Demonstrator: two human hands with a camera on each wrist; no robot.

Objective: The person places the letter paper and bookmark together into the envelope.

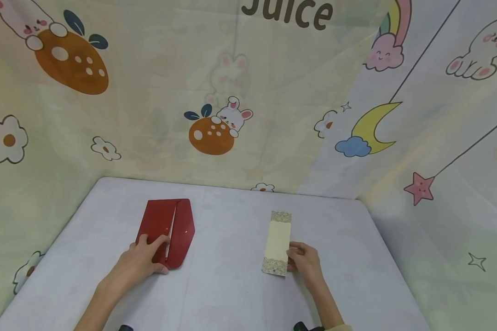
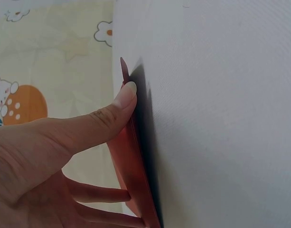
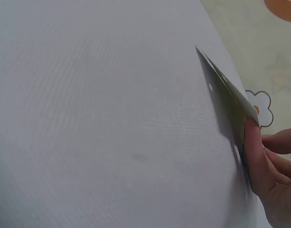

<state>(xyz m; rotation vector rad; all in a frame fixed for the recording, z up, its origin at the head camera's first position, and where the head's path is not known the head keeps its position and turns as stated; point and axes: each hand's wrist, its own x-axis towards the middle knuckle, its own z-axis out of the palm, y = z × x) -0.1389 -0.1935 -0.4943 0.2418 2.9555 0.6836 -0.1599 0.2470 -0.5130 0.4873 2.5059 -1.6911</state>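
Left hand [image 1: 141,259]: thumb and fingers spread, grips the near end of the red envelope [image 1: 157,215]
Right hand [image 1: 306,263]: fingers bent, pinches the right edge of the tilted card [image 1: 278,239]

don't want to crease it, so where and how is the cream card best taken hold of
Probably by the near half of its right long edge, from the right: the cream card looks thin, and in the right wrist view that edge seems raised off the table, leaving room beneath. The right grip pinches there.
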